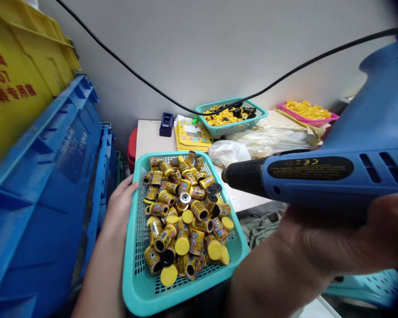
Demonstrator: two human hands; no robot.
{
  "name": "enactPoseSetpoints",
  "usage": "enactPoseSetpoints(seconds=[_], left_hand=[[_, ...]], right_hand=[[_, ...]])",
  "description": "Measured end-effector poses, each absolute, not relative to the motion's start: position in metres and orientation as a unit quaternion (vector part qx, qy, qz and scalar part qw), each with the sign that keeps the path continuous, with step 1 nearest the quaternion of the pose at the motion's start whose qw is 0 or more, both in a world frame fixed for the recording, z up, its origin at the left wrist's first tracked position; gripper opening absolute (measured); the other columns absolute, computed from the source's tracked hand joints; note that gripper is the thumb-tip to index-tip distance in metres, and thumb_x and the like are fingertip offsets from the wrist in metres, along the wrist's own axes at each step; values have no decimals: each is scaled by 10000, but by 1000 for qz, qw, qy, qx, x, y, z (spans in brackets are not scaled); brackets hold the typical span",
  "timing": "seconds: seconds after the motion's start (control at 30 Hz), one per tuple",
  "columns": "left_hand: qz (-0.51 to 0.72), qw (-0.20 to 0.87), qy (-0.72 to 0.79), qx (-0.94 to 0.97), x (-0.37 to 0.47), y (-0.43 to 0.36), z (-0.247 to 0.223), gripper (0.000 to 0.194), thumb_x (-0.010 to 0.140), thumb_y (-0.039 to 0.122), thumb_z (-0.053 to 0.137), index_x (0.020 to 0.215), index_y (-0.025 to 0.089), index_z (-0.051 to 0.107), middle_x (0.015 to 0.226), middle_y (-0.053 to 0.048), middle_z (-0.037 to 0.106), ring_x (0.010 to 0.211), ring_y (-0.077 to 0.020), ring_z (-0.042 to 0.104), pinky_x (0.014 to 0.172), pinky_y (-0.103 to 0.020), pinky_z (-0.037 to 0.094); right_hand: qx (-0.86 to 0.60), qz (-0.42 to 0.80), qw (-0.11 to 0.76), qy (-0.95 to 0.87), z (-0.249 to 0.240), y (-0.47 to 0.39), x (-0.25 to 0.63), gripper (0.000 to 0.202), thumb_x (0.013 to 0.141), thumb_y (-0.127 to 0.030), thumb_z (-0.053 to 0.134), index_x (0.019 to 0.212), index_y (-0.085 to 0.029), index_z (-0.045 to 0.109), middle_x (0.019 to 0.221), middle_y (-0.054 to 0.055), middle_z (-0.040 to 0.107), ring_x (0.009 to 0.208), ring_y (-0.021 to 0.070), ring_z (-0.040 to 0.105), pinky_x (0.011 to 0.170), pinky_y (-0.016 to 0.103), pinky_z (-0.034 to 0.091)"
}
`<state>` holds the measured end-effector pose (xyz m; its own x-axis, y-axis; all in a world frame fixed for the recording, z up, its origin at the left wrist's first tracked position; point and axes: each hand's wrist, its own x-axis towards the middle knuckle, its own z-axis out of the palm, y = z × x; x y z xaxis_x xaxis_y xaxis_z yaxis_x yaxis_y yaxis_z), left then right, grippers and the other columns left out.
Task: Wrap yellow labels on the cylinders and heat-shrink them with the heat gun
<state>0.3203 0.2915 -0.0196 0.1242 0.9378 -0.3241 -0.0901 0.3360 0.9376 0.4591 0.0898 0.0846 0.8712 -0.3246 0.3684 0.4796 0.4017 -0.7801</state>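
A turquoise plastic basket full of small yellow printed cylinders is tilted in front of me, its far end by the table edge. My left hand grips the basket's left rim, thumb on top of the rim. On the right, my right hand is wrapped round a blue heat gun, held sideways. Its black nozzle points left, over the right side of the basket. A silver ring-shaped part lies among the cylinders.
Blue and yellow crates stand stacked at the left. On the table are a navy tape dispenser, yellow cards, plastic bags, another turquoise basket and a pink tray. A black cable hangs across the view.
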Motion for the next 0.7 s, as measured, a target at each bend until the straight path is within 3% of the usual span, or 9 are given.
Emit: enactPoseSetpoints(seconds=[0.1,0.23,0.33,0.53,0.7], left_hand=[[412,623,529,404,320,289,-16,429,756,146,689,1182,200,712,862,-38,758,720,-164,711,798,-281,581],[416,623,533,394,319,281,-15,413,761,140,686,1168,199,718,806,-31,748,691,-168,705,767,-293,591],[416,626,532,390,319,273,-14,423,758,142,690,1176,198,715,796,-32,745,706,-183,710,761,-306,595],[421,619,536,391,324,263,-7,420,755,124,688,1169,191,716,811,-34,751,730,-189,718,772,-303,596],[419,628,524,394,324,258,-2,448,756,114,669,1199,174,696,858,-57,762,754,-205,727,767,-311,598]], right_hand=[[-487,-294,809,-147,92,90,462,401,809,-405,553,1203,-467,602,1390,-226,396,1460,242,250,1067,418,528],[-486,-277,808,-184,103,89,460,393,753,-375,539,1102,-279,692,1330,-96,506,1424,293,319,1077,503,521],[-500,-265,802,-191,105,87,460,384,770,-360,517,1103,-288,694,1294,-88,533,1414,272,349,1091,492,519],[-478,-262,812,-209,100,85,467,405,754,-314,543,1130,-279,689,1389,-102,443,1421,270,344,1137,452,493],[-484,-244,817,-197,100,81,468,485,704,-314,557,1175,-297,669,1262,-76,552,1373,250,421,1092,455,525]])
